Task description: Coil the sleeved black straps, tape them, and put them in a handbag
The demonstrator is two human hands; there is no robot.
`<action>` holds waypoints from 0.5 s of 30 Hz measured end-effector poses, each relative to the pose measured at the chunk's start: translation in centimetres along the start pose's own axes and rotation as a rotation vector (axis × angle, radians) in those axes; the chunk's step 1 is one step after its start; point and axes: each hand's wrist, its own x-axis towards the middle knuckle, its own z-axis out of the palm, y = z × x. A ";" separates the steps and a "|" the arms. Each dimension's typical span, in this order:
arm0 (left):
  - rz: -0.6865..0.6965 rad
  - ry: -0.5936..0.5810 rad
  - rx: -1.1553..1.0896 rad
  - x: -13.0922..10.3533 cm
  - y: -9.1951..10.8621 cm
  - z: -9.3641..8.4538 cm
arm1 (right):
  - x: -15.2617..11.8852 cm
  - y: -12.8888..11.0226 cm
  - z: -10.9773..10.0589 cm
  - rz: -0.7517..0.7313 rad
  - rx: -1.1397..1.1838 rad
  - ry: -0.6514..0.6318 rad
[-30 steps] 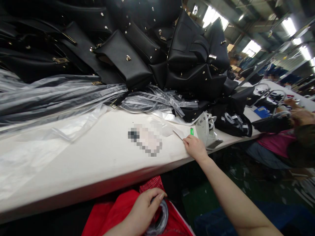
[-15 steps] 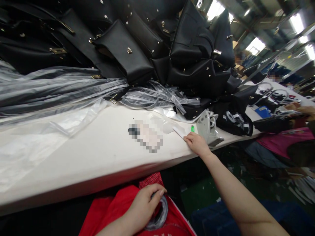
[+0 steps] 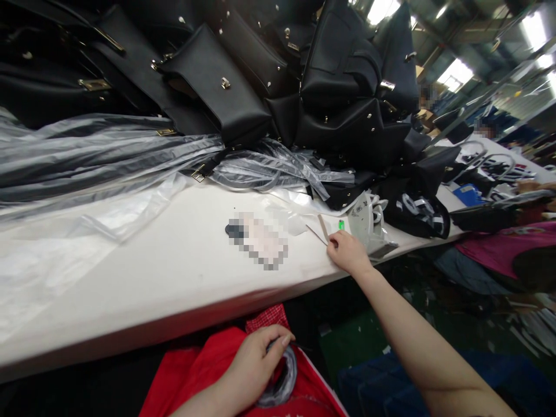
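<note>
My left hand (image 3: 256, 362) is low over the red cloth at my body, its fingers closed around a coiled plastic-wrapped strap (image 3: 284, 385). Across the table edge, my right hand (image 3: 347, 252) pinches the end of a thin strip (image 3: 317, 234) just above the white table. A narrow brown strip (image 3: 323, 226) shows beside those fingertips; whether they grip it too is unclear. Close behind the right hand lies a small bright green object (image 3: 341, 225). The blurred-out pinkish phone-shaped item (image 3: 264, 240) lies left of that hand.
Black handbags (image 3: 226, 87) with metal fittings are piled along the back. Plastic-wrapped straps (image 3: 108, 147) lie before them, and clear plastic film (image 3: 99, 229) covers the white table (image 3: 174, 266) on the left. A pale bag (image 3: 365, 223) stands right of my hand. Another person's pink garment (image 3: 495, 249) shows farther right.
The strip in my right hand has turned from a white face to a thin edge, and the brown strip has come into sight. My left hand stays put around the coiled strap.
</note>
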 end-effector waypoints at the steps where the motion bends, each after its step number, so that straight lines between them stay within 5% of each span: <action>1: 0.001 0.000 -0.001 0.0 0.0 0.0 | 0.3 0.0 -0.2 0.026 0.009 -0.026; 7: 0.003 0.000 0.007 -0.1 0.1 0.1 | 1.2 0.7 -1.0 0.044 0.048 -0.117; 15: 0.022 0.017 0.004 -0.5 0.2 0.3 | -0.6 1.5 0.9 -0.093 0.115 0.050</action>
